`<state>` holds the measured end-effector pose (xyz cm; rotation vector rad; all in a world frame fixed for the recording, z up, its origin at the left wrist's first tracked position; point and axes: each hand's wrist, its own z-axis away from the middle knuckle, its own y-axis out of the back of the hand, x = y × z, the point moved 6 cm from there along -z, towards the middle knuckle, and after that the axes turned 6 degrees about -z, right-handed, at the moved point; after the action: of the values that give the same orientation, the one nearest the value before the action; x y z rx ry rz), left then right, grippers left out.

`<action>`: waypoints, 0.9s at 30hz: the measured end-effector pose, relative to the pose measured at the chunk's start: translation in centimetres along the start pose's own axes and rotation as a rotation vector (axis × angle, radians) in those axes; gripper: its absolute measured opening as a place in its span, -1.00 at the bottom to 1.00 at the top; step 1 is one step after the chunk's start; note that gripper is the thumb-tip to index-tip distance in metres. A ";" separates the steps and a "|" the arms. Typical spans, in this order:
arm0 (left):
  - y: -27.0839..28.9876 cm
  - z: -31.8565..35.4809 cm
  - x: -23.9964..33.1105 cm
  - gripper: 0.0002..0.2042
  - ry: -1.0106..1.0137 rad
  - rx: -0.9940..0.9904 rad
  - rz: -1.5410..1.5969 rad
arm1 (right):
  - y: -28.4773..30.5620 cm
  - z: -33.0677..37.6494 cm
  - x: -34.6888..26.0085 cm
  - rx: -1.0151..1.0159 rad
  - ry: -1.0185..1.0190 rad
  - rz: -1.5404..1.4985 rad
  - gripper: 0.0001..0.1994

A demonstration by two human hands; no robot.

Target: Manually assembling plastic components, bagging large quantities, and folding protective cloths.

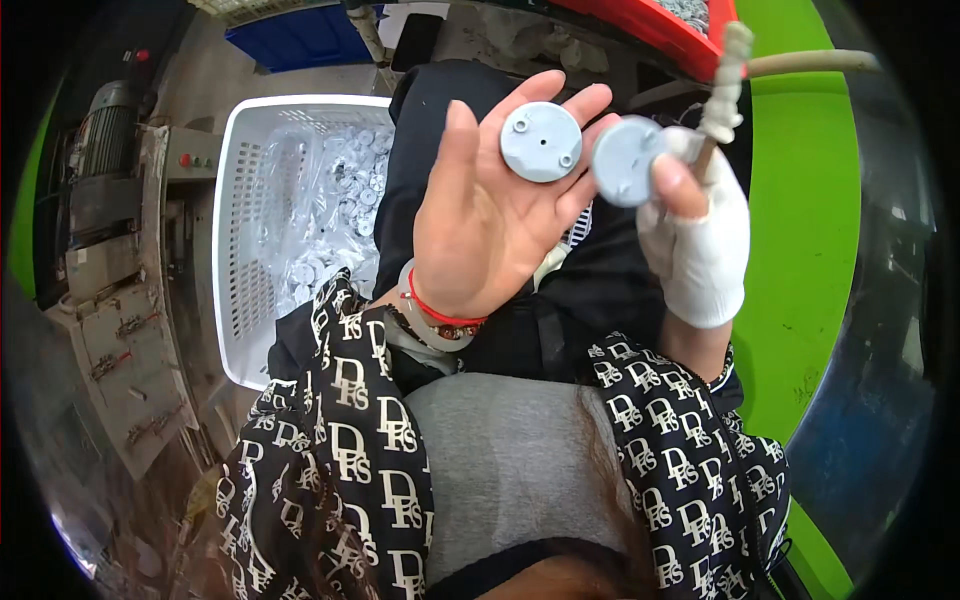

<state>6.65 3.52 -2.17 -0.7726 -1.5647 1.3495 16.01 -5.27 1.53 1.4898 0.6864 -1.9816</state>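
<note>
A round light-grey plastic disc (541, 142) with a small centre hole and two raised rings lies on the stretched fingers of my left hand (480, 200). That bare hand faces palm up, its thumb held away. Close beside it, my right hand (700, 230) wears a white glove and has its bare thumb pressed on a second grey disc (622, 160). This disc is a little blurred. A thin tool with a lumpy, white-wrapped handle (728, 85) also stands up from the right hand. The tool's lower end is hidden at the fingers.
To the left stands a white perforated plastic basket (228, 220) with clear bags and many grey parts. A red bin (660, 22) of small parts is at the far right, by a green surface (800, 230). A blue crate (300, 42) sits behind; a machine motor (105, 150) stands far left.
</note>
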 end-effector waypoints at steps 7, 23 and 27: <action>0.1 -0.1 -0.4 -0.25 0.076 -0.061 0.085 | -3.1 1.8 0.4 -0.149 0.254 -0.036 -0.69; 1.5 -0.4 0.6 -0.53 0.216 -0.045 -0.081 | -0.5 1.4 -4.4 -0.211 0.598 1.286 -0.88; 1.4 -0.3 1.1 -0.53 0.176 -0.059 -0.139 | -0.3 1.5 -4.6 -0.271 0.536 1.313 -0.87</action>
<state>6.36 4.95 -3.27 -0.7819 -1.4952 1.1092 15.81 -5.44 6.34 1.6231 0.0423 -0.4935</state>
